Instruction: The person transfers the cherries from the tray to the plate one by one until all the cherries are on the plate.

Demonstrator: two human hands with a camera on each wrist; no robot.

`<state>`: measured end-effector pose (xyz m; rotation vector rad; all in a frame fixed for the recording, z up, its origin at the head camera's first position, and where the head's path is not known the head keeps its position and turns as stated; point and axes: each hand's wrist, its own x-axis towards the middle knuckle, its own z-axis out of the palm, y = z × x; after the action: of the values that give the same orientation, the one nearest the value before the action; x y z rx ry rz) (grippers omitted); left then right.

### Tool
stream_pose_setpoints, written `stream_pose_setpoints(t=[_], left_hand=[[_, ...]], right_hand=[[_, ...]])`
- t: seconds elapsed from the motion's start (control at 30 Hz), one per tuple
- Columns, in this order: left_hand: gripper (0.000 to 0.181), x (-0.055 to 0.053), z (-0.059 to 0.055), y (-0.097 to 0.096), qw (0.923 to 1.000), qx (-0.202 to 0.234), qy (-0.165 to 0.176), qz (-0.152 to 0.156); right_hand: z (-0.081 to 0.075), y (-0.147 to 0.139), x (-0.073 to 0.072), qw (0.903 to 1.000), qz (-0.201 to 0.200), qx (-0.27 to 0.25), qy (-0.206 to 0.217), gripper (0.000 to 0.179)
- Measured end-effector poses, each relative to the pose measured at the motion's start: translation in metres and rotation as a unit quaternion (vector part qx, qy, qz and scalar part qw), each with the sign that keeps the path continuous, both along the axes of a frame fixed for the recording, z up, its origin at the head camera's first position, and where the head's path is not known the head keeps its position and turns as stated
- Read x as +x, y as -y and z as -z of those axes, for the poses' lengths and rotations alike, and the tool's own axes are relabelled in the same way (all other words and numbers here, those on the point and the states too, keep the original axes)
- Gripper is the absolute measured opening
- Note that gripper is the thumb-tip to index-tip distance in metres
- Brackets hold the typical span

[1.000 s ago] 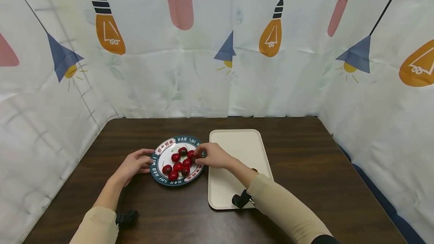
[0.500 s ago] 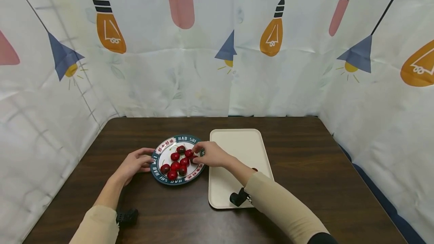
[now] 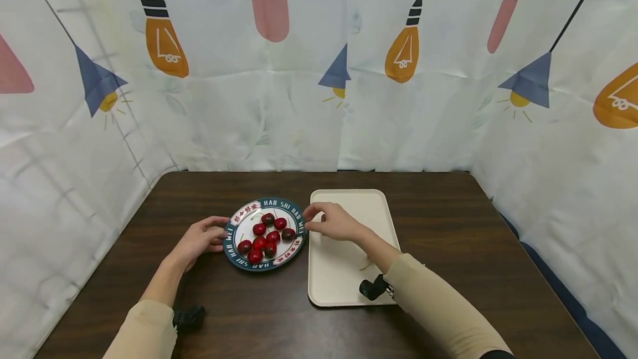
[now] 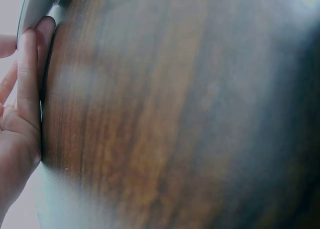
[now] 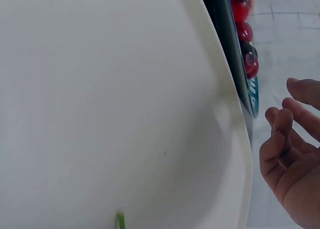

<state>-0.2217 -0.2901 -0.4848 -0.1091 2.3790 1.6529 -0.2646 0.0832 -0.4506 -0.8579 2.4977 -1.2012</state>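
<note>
Several dark red cherries [image 3: 273, 237] with thin stems lie in the round plate [image 3: 236, 262], which has a teal rim with white lettering. My left hand [image 3: 199, 240] is at the plate's left rim, fingertips touching it; in the left wrist view its fingers [image 4: 27, 69] are nearly straight beside the plate's edge. My right hand [image 3: 339, 221] hovers over the left edge of the cream tray [image 3: 319, 287], fingertips close to the plate's right rim. In the right wrist view the thumb [image 5: 305, 93] stands apart from the loosely bent fingers, with nothing between them.
A green stem [image 5: 120, 220] lies on the tray, part of which is hidden under the right forearm. Both stand on a dark wood-grain table [image 3: 239, 314]. Behind it hangs a white curtain [image 3: 299, 126] printed with lamps.
My right hand has left the dark cherry at the plate's right side and moved right, over the tray's edge. The left hand keeps its place at the plate's rim.
</note>
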Motion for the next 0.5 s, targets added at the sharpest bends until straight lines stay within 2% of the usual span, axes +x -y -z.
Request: stream_pose_setpoints(t=[0.5], left_hand=[[0.054, -0.001, 0.004, 0.0, 1.0, 0.007, -0.002, 0.001]], right_hand=[[-0.008, -0.066, 0.013, 0.9995, 0.01, -0.009, 0.029, 0.026]])
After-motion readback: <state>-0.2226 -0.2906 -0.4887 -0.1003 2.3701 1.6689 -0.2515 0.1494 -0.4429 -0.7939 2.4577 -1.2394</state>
